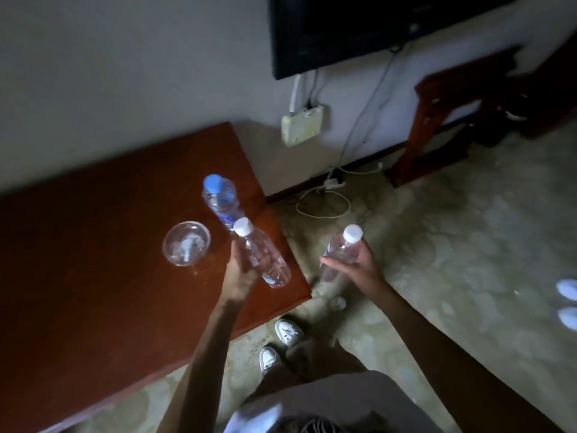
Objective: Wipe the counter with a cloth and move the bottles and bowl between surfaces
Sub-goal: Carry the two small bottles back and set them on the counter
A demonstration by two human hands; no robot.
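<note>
Clear plastic bottles [262,254] in both hands [242,270]

— Worktop [93,276]?
— Reddish-brown, glossy. Blue-capped bottle [220,200] clear, blue label; two white-capped bottles [263,256] [342,253], clear.
— Bowl [186,247]?
— Clear. Floor [468,245] – mottled pale green. Shoes [288,331] white.

Reddish wooden counter [93,292], clear bowl [186,243], blue-capped bottle [221,201] standing
</note>
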